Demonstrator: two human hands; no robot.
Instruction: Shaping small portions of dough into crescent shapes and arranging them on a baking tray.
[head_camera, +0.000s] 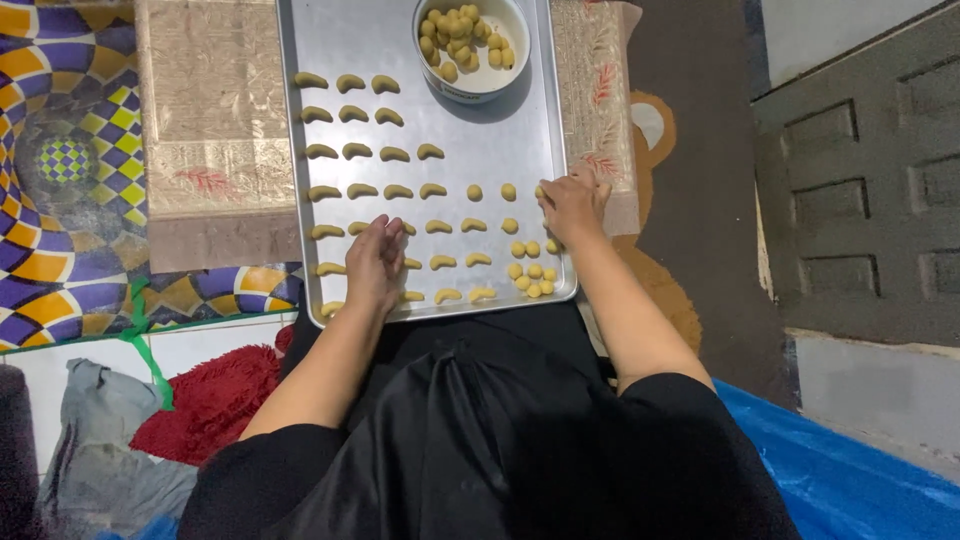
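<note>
A metal baking tray (520, 130) lies on the floor in front of me, lined with rows of crescent-shaped dough pieces (355, 152). My left hand (375, 262) rests fingers-down on the near rows, touching a crescent. My right hand (573, 203) is at the tray's right edge, fingers bent over a dough piece; whether it grips it I cannot tell. Several small dough balls (530, 272) sit in a cluster near the right front corner. A white bowl (470, 88) full of dough balls stands at the tray's far end.
A beige patterned cloth (215, 120) lies under the tray. A colourful checkered mat (60, 170) is at left, with a red fluffy cloth (215, 395) and grey fabric (95, 460) nearer me. Blue plastic sheet (850, 470) at lower right. Dark panelled door (860, 190) at right.
</note>
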